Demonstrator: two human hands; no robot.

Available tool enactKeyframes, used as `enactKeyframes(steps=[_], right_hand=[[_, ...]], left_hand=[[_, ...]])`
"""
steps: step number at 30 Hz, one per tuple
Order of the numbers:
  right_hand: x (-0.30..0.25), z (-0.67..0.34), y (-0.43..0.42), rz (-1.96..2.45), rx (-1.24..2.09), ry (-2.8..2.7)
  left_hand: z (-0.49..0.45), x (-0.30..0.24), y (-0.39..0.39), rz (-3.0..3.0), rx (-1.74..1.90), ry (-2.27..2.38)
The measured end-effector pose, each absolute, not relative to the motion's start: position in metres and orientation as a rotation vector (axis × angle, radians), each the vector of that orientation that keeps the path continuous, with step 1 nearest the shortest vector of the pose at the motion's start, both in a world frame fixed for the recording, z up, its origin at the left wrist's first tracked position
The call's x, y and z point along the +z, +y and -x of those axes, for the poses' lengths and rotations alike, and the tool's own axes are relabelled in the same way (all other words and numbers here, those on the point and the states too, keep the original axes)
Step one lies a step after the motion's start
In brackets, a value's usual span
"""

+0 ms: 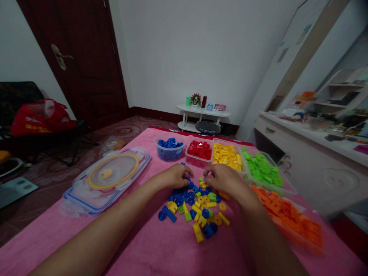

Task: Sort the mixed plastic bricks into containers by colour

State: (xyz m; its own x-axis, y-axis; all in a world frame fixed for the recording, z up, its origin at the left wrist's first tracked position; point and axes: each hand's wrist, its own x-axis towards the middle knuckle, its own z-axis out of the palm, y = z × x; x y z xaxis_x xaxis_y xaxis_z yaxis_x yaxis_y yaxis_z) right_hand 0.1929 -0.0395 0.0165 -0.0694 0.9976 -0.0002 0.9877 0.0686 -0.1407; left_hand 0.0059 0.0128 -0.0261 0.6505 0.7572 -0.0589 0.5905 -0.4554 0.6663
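Observation:
A loose pile of plastic building blocks (198, 207), in blue, yellow and green, lies on the pink cloth (138, 237) in front of me. At the pile's far left edge, my left hand (176, 176) reaches down with fingers curled over blue blocks (184, 190); what lies between the fingertips is too small to make out. Opposite it, my right hand (224, 178) bends its fingers and thumb inward above yellow and green pieces (202, 184). Its fingertips partly hide whatever they touch. Round blue wheels (162, 215) and yellow rings (217, 219) are mixed among the blocks.
Beyond my hands stand containers of blue (169, 155), red (199, 163) and yellow blocks (227, 155). Green (266, 172) and orange blocks (290, 216) fill containers at the right. Stacked clear lids (109, 180) lie at the left. A white cabinet (276, 132) stands right of the table.

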Motion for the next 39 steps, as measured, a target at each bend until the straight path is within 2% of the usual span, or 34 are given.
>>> enactKeyframes(steps=[4,9,12,15,19,23,27,32,36,39], right_hand=[[0.004,-0.169,-0.042,1.969,0.189,-2.392],[-0.010,-0.156,-0.045,2.054,0.121,-2.427],[-0.008,-0.160,-0.044,2.033,0.124,-2.413],[-0.001,-0.169,-0.042,1.972,0.141,-2.381],[0.010,-0.179,-0.037,1.899,0.177,-2.202],[0.013,-0.187,-0.031,1.740,0.336,-2.040],[0.011,-0.194,-0.026,1.632,0.393,-1.898],[0.011,-0.191,-0.025,1.516,0.647,-1.569],[0.009,-0.186,-0.023,1.250,1.040,-1.115],[0.003,-0.186,-0.021,1.088,1.170,-0.927]], left_hand=[[-0.002,-0.031,0.020,-1.919,0.447,1.115],[0.008,-0.038,0.036,-1.232,0.513,0.987],[0.013,-0.041,0.043,-1.098,0.572,0.966],[0.014,-0.040,0.041,-1.317,0.570,0.952],[0.009,-0.036,0.027,-1.898,0.460,0.798],[-0.001,-0.038,0.016,-2.346,0.395,0.815],[-0.008,-0.044,0.020,-2.278,0.487,0.982],[-0.007,-0.055,0.039,-2.277,0.901,1.328],[-0.007,-0.067,0.049,-2.476,0.817,1.333],[-0.006,-0.071,0.051,-2.504,0.765,1.286]])
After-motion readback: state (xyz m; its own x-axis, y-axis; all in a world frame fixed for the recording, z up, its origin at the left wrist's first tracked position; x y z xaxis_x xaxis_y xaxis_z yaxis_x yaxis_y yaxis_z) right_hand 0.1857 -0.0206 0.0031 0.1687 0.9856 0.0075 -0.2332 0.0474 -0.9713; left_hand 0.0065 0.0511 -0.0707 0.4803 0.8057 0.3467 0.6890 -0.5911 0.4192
